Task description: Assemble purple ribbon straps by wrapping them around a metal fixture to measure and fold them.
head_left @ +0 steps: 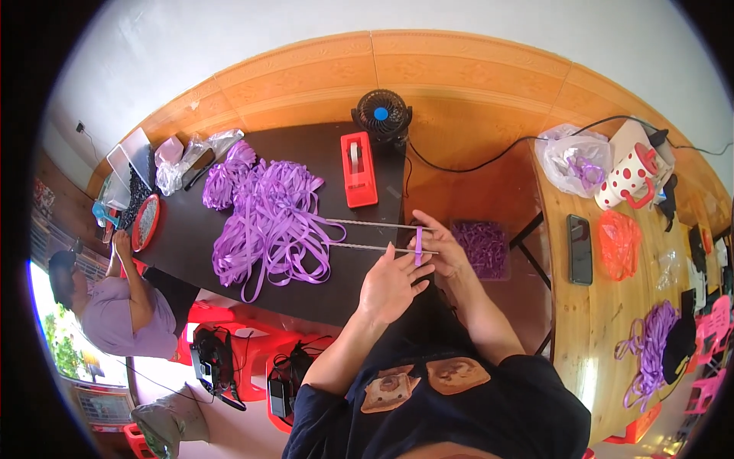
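Observation:
Two thin metal rods (368,247) stick out side by side past the right end of the dark table. A short band of purple ribbon (418,246) bridges them near their free ends. My right hand (449,256) curls about the rod ends at the ribbon, its finger reaching over the far rod. My left hand (390,287) lies beside the near rod, palm partly up, fingers stretched and apart, their tips near the band. To the left, a big tangled heap of purple ribbon (271,222) covers the rods' other ends.
A red tape dispenser (359,170) and a small black fan (382,115) stand beyond the rods. Below, a clear bin (480,250) holds purple pieces. Right, a wooden table (569,329) bears a phone (579,249) and dotted cup (625,177). Another person (126,306) works left.

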Available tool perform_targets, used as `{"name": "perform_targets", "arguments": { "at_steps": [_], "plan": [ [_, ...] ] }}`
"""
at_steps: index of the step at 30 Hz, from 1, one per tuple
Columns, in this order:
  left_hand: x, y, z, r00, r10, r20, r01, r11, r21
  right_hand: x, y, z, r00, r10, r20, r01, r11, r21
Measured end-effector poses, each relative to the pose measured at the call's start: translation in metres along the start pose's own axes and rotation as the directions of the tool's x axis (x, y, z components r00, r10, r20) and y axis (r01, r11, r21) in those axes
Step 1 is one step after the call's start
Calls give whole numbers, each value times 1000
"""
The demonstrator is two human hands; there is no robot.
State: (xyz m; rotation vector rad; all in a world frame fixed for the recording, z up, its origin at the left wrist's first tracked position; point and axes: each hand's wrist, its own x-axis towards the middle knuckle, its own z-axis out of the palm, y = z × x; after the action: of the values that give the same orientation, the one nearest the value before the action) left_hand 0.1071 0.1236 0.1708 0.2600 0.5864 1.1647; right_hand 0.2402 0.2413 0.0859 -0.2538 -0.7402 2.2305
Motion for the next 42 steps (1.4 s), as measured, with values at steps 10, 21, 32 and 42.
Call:
{"name": "perform_targets", "arguments": {
  "at_steps": [10, 21, 32, 42],
  "plan": [
    [1, -1, 2, 1000, -4, -17, 4, 1000, -6, 4, 9, 7, 942, -15, -335, -75, 965, -253],
    [1, -4, -1, 999, 1, -50, 1, 999, 41, -2, -10, 62, 880, -104, -463, -21, 966, -258],
    [-47, -8, 32, 979, -33, 203, -42, 934, 354, -50, -74, -12, 821, -338, -460, 227, 933, -280],
    [-62, -10, 35, 918, 308, 250, -360, 381, 851, -83, -55, -236, 442, -712, -546, -254, 485, -837]
  ]
}}
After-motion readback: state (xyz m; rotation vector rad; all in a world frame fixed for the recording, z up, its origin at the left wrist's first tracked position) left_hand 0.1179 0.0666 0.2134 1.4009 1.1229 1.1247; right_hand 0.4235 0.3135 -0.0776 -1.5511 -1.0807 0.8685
